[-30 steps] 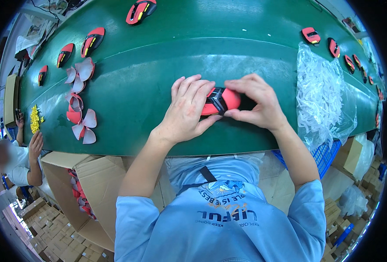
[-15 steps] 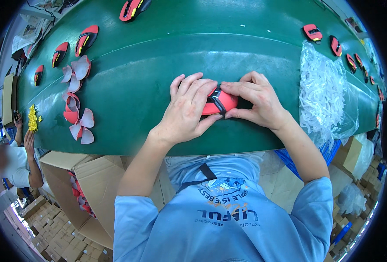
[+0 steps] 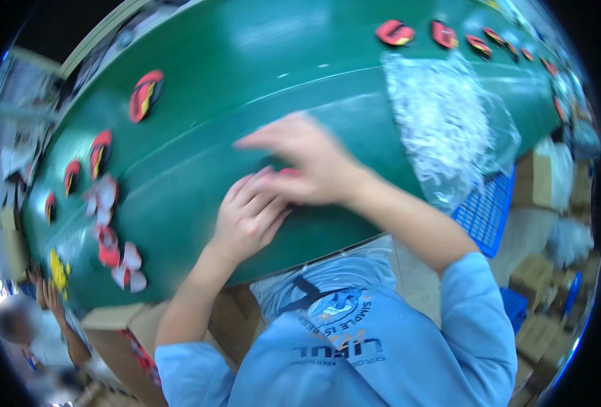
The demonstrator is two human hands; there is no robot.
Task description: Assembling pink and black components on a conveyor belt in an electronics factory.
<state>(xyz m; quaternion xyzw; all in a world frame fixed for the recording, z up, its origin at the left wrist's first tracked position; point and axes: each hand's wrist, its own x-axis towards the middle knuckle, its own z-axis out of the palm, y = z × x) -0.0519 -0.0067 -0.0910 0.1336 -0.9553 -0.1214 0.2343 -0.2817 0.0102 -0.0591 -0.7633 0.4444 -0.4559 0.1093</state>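
Note:
In front of me, over the green table [image 3: 198, 217], my left hand [image 3: 246, 214] is closed round a red-and-black shell piece [image 3: 290, 173]. Fingers hide most of the piece; only bits of red show. My right hand [image 3: 307, 163], blurred by motion, is above it, its forefinger stretched left and its thumb apart from it, over my left fingers. Loose red and pale curved shells [image 3: 108, 247] lie in a group to the left. Several similar red, black and yellow pieces stand spaced out farther off, such as one piece [image 3: 146, 95] at the far left.
A clear bag [image 3: 439, 122] of whitish strips lies to the right, with more red pieces [image 3: 395, 32] behind it. A blue crate [image 3: 487, 210] stands below the table edge. At left are yellow bits [image 3: 58, 271], a co-worker's hand [image 3: 46, 292] and a cardboard box [image 3: 114, 319] holding red parts.
My view has swung round, so the table contents sit differently. My right hand has come off the piece's right end and moved across above my left hand. The left keeps its grip.

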